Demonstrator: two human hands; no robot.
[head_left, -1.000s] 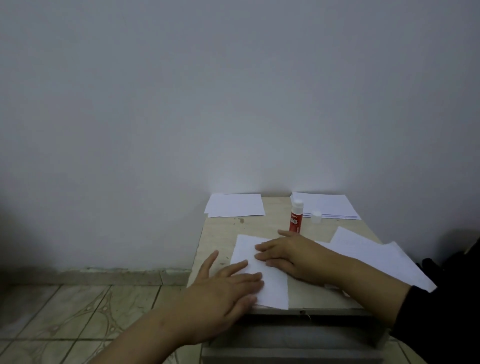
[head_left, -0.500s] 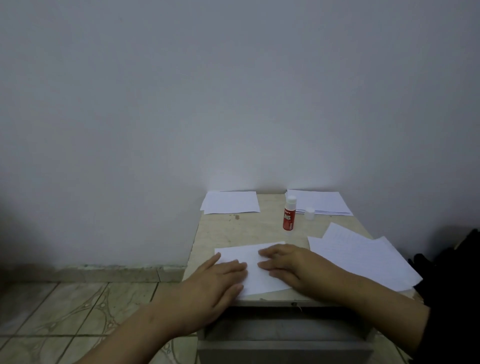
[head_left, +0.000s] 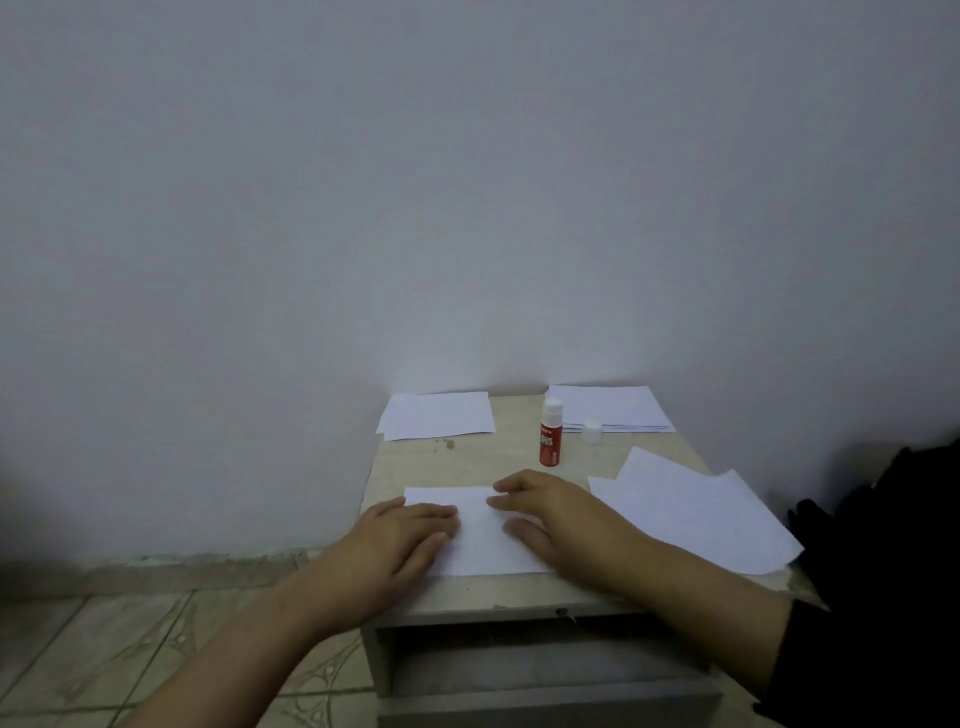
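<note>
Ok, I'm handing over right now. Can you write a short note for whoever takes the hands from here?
Left hand: flat, pressing the left part of the sheet.
Right hand: fingers spread on the sheet's right part, gripping nothing.
Things: the sheet lies at the near edge of the table. The glue stick stands uncapped behind it, with its cap beside it. Loose sheets lie to the right, and paper piles sit at back left and back right.
Done: the sheet looks folded.
Left: probably finish the crease, then glue. Whether glue is on yet cannot be seen.
</note>
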